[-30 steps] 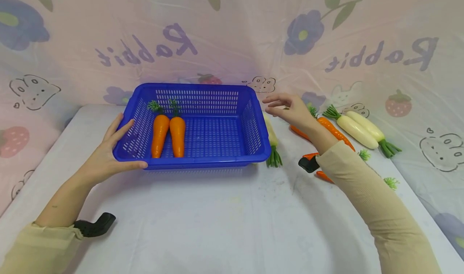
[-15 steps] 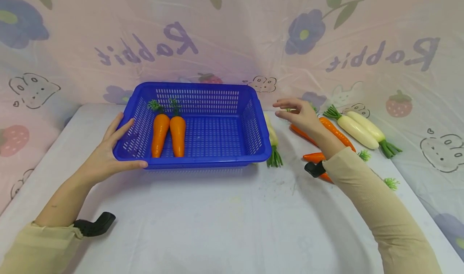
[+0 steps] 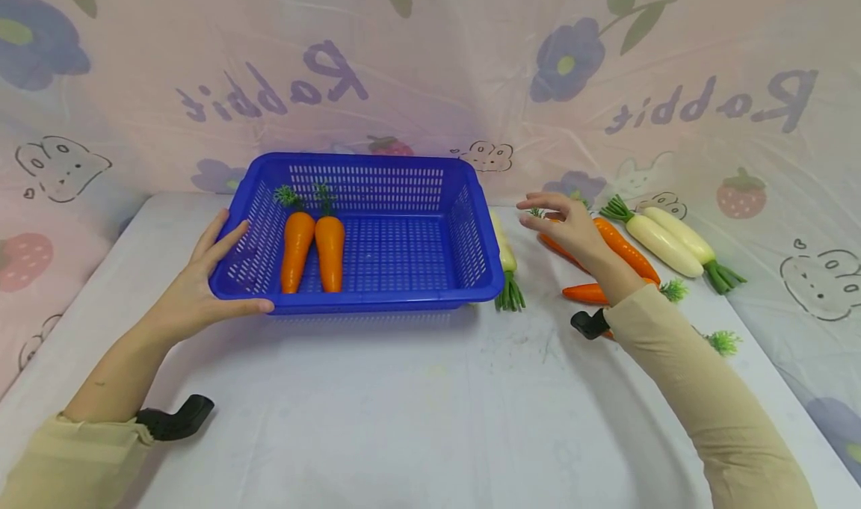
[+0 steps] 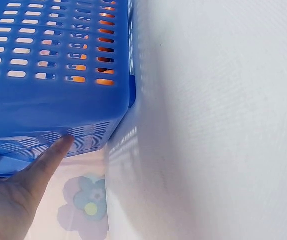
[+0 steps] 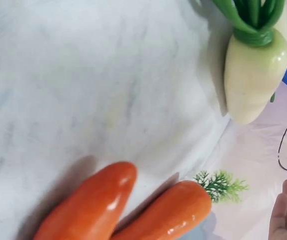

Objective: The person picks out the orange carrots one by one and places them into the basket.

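Note:
At the left front corner of the blue plastic basket, my left hand rests with spread, mostly straight fingers on the rim. Its thumb lies along the front edge; the left wrist view shows one straight digit against the basket wall. Two orange carrots with green tops lie inside the basket's left half. My right hand hovers over the orange carrots at the right, fingers slightly bent and holding nothing. Below it lies a carrot beside others partly hidden by the forearm.
Beside the basket's right wall lies a white radish with green stalks, partly hidden by the basket. Two more white radishes lie at the back right, near a long carrot. A printed cloth hangs behind the table.
My right hand has moved right, away from the basket's right rim and over the carrots. The left hand and the basket have stayed in place.

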`<action>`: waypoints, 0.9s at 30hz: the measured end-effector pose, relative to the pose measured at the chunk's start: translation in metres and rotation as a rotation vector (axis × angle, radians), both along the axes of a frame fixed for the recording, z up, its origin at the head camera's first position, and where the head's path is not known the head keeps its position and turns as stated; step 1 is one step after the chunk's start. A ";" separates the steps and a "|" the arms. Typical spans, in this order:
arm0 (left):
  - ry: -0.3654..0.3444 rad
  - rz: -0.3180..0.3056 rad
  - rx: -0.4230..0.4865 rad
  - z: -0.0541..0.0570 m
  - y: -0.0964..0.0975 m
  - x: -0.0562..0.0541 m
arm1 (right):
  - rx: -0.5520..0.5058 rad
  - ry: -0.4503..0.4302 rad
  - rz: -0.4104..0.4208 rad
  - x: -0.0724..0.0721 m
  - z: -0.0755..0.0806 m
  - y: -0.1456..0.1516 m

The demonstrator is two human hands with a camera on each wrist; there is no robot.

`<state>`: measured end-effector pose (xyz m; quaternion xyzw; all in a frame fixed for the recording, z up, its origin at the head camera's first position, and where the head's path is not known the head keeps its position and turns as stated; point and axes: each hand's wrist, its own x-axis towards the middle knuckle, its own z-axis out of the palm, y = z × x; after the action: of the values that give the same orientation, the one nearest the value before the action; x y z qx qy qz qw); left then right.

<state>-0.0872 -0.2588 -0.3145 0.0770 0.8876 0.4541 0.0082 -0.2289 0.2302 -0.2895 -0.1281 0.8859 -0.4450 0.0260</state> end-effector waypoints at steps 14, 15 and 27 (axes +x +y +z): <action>-0.006 0.004 0.000 0.000 0.000 0.000 | 0.075 -0.046 -0.038 0.000 -0.012 0.016; -0.006 0.004 0.000 0.000 0.000 0.000 | 0.087 -0.053 -0.039 0.000 -0.012 0.017; -0.001 0.008 -0.015 0.000 0.000 -0.001 | 0.149 -0.168 -0.063 -0.001 -0.017 0.030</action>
<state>-0.0878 -0.2588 -0.3145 0.0729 0.8913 0.4474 0.0076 -0.2302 0.2603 -0.3062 -0.0603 0.9149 -0.3876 0.0956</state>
